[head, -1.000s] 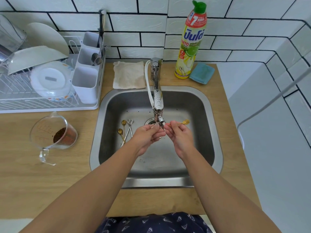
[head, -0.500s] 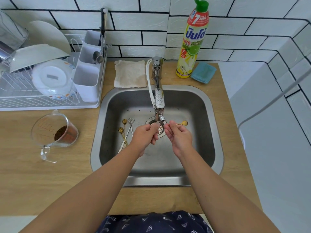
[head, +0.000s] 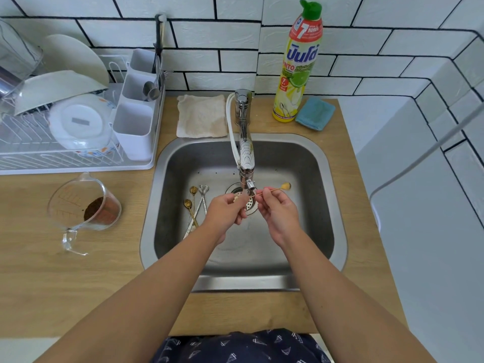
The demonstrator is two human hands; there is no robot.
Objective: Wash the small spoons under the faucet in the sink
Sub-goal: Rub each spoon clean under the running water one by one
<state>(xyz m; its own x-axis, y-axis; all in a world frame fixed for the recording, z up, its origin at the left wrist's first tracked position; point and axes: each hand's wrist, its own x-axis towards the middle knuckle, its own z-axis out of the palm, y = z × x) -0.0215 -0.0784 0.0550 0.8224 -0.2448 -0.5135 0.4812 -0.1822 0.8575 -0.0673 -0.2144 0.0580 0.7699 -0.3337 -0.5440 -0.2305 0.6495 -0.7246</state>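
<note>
My right hand (head: 278, 210) pinches the thin handle of a small gold spoon (head: 285, 186), whose bowl points right, level with the faucet (head: 246, 158) nozzle. My left hand (head: 227, 210) sits just left of the nozzle over the drain (head: 242, 197). Its fingers are curled at the spoon's handle end, and I cannot tell whether they touch it. Several more small spoons (head: 195, 203), gold and silver, lie on the sink (head: 337, 231) floor to the left.
A dish rack (head: 78, 163) with plates and a cutlery holder stands at the left. A measuring cup (head: 86, 208) with brown powder sits on the counter. Behind the sink are a folded cloth (head: 201, 116), a detergent bottle (head: 298, 64) and a blue sponge (head: 315, 113).
Both hands have stayed under the nozzle. The spoon has slid a little in my right hand, with its bowl still out to the right.
</note>
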